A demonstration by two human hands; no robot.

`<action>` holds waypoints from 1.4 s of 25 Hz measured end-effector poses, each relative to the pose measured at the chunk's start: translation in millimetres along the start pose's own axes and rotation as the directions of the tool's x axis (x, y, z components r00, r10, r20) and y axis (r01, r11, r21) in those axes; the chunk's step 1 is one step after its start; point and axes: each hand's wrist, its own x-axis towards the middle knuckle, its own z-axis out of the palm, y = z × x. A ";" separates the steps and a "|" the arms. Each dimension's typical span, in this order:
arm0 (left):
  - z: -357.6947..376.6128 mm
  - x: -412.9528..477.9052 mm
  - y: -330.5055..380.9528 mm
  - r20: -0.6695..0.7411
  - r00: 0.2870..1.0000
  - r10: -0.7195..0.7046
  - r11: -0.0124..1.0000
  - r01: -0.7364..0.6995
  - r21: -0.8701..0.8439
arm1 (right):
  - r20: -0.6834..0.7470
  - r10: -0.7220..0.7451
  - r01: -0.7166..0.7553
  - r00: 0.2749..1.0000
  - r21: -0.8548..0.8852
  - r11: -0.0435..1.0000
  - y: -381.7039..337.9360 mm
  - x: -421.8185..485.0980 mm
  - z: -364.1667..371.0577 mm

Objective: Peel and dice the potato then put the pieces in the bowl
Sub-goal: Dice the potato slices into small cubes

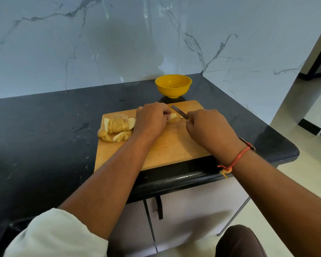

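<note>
Here my left grip (151,119) pinches a potato strip (173,115) on the board (174,145); just right of it, my right grip (208,130) curls round the knife (179,111).

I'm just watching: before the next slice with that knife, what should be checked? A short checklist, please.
1. The knife is gripped by the right hand: ok.
2. The potato strip is pinned on the cutting board by the left hand: ok.
3. The left fingers are clear of the blade: cannot tell, they sit close.
4. The cutting board lies flat on the counter: ok.
5. The yellow bowl stands upright behind the board: ok.
6. The remaining potato slices are out of the knife's way: ok.
</note>
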 end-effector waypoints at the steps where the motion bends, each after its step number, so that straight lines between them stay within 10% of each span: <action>1: 0.4 0.8 -1.0 -0.005 1.000 -0.004 1.000 0.004 -0.024 | -0.003 -0.011 0.011 1.000 -0.001 1.000 -1.9 1.3 0.4; 21: 0.8 0.8 0.2 -0.006 1.000 -0.021 0.999 0.021 -0.049 | 0.204 -0.033 0.066 0.978 -0.154 0.986 -8.8 -18.9 -4.5; 35: -11.1 1.0 -3.8 0.086 0.996 -0.029 0.992 0.018 0.126 | -0.022 -0.032 0.031 0.999 -0.033 0.999 -4.1 -11.3 -1.3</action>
